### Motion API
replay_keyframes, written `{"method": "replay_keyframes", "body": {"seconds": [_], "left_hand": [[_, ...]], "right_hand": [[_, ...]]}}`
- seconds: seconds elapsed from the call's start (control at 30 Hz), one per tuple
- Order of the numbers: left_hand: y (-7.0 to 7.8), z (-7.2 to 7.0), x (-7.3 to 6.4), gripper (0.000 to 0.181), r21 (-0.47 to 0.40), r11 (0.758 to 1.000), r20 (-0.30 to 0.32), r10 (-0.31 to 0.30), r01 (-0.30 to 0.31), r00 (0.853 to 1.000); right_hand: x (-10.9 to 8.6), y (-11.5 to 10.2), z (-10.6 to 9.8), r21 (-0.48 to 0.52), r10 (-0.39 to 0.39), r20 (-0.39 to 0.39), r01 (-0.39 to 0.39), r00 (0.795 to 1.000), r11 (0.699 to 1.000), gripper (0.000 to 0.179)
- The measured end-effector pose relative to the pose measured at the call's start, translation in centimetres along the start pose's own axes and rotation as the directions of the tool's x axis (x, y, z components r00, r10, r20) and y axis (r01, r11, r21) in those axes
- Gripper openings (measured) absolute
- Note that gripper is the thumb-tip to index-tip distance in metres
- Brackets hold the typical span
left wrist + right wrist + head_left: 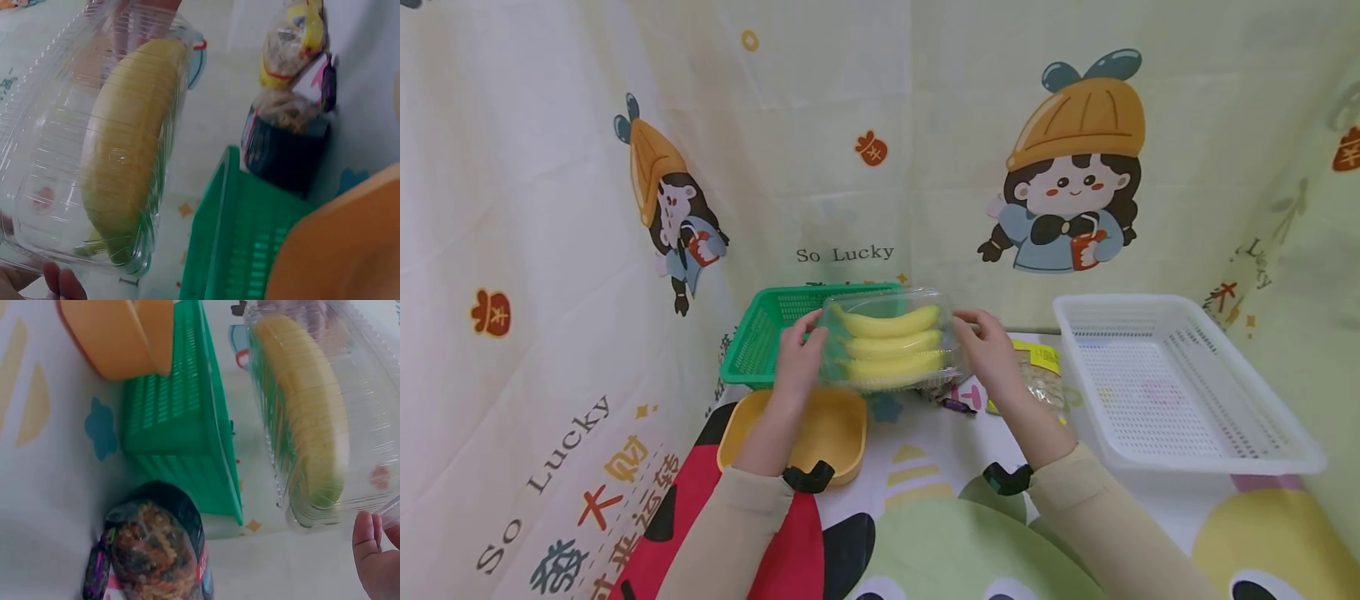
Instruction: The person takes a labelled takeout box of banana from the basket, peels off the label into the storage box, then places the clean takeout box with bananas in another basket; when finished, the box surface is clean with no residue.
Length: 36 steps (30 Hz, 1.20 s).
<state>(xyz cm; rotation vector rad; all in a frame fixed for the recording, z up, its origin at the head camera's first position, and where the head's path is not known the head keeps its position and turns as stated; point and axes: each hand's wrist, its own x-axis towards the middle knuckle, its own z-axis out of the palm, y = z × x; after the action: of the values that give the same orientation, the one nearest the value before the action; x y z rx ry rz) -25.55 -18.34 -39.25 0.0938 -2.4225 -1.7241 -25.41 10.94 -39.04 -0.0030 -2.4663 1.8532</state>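
A clear plastic clamshell box with three bananas inside is held up between both hands, tilted so its lid faces me. My left hand grips its left end and my right hand pinches the right end. In the left wrist view, the left fingertips bend at a corner of the box. The right wrist view shows the right fingertips at the opposite corner. Behind and below the box stands a green basket, partly hidden by it. Under my left forearm sits an orange bin.
A white basket stands at the right. Behind my right wrist lies a clear bag with a yellow label. A dark-sided snack pack and a small purple-wrapped item lie beside the green basket. A printed curtain hangs behind.
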Motion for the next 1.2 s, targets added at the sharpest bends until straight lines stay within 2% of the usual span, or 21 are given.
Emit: {"method": "replay_keyframes", "body": {"seconds": [0.2,0.43,0.6,0.8,0.97,1.07,1.2], "left_hand": [[-0.5,-2.3,1.4,0.048,0.082,0.997,-0.007,0.004,-0.003,1.000],[-0.6,-4.5,2.8,0.055,0.083,0.989,-0.003,-0.123,0.123,0.992],[-0.7,-5.5,4.0,0.058,0.108,0.974,0.027,-0.205,0.201,0.978],[-0.6,-6.4,5.6,0.063,0.227,0.949,0.085,-0.242,0.217,0.967],[-0.6,-6.6,6.8,0.066,0.269,0.937,0.121,-0.263,0.223,0.957],[-0.9,-6.7,7.6,0.067,0.302,0.924,0.148,-0.287,0.234,0.946],[-1.5,-6.9,8.7,0.067,0.291,0.917,0.154,-0.325,0.272,0.933]], "right_hand": [[1.1,-0.6,1.7,0.021,-0.015,0.050,0.014,0.999,1.000,0.047],[2.3,-1.7,3.6,0.048,0.004,0.104,-0.009,0.995,0.999,0.041],[3.4,-2.0,4.7,0.131,0.089,0.145,-0.108,0.985,0.986,0.037],[5.1,-1.9,6.4,0.198,0.158,0.249,-0.210,0.956,0.958,0.041],[6.5,-1.9,7.6,0.267,0.196,0.294,-0.277,0.936,0.923,0.044],[7.2,-2.0,8.3,0.299,0.220,0.311,-0.315,0.925,0.901,0.046],[8.2,-1.7,9.1,0.334,0.254,0.340,-0.369,0.905,0.868,0.047]]}}
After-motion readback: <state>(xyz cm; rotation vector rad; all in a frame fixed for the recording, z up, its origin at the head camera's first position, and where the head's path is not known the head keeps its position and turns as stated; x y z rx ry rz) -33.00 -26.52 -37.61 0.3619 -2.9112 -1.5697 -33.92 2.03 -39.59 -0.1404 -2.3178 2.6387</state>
